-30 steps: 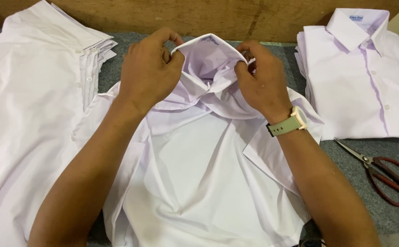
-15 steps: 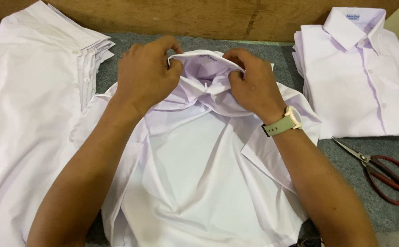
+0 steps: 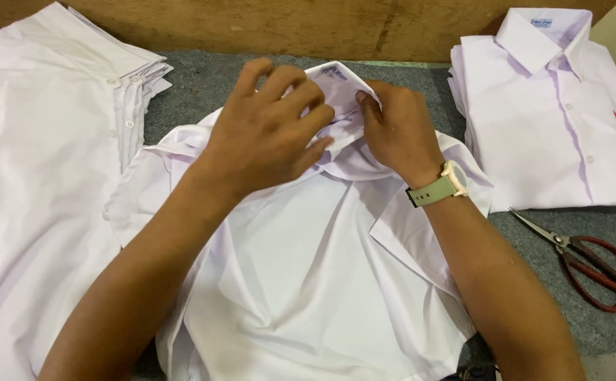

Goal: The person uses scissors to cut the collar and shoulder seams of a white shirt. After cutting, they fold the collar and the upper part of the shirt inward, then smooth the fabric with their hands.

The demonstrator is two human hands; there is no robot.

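Note:
A white shirt lies spread on the grey table in front of me, its collar at the far end. My left hand lies over the left side of the collar, fingers pressing it down. My right hand, with a watch on the wrist, pinches the collar's right side between thumb and fingers. Both hands meet at the collar and hide most of it.
A pile of unfolded white shirts fills the left side. A stack of folded white shirts lies at the right. Red-handled scissors rest on the grey table surface near the right edge. A wooden board runs along the back.
The collar stood open and raised between my hands; both hands have moved together and downward, folding the collar flat onto the shirt.

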